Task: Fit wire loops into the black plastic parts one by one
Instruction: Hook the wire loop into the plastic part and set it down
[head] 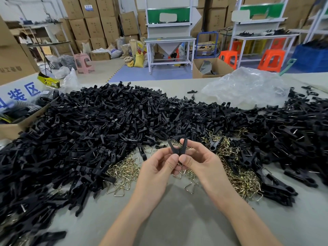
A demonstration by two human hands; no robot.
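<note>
We are pinching one black plastic part (177, 148) between left hand (158, 168) and right hand (198, 162), each grip narrow around it; the left-edge board (10, 89) is showing blue "装区".

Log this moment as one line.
left hand: pinches black plastic part | right hand: pinches same part | wire loops: heaped under hands | loop fit: cannot tell

Pale grey tabletop (177, 219): heap of black plastic clip parts (106, 118), brass-coloured triangular wire loops (124, 171) at front, crumpled clear plastic bag (245, 86) behind.
</note>
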